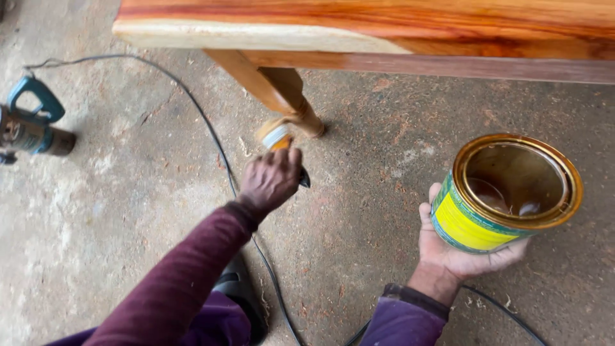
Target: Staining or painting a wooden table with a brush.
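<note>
far off to the left of my left hand [269, 179] a teal power tool [29, 128] lies on the concrete floor [128, 211]. my left fingers are clamped around a paintbrush [277, 136], its bristles touching the foot of the table leg [282, 93] just beyond my knuckles. a black cable [211, 134] runs past beneath. my right hand [464, 247] cradles an open yellow tin [506, 192] from below, fingers wrapped on it.

We wear a dark maroon long-sleeved top, its left sleeve [173, 288] stretching from seven o'clock toward centre, the right cuff [413, 307] at five o'clock; both hands are bare.
</note>
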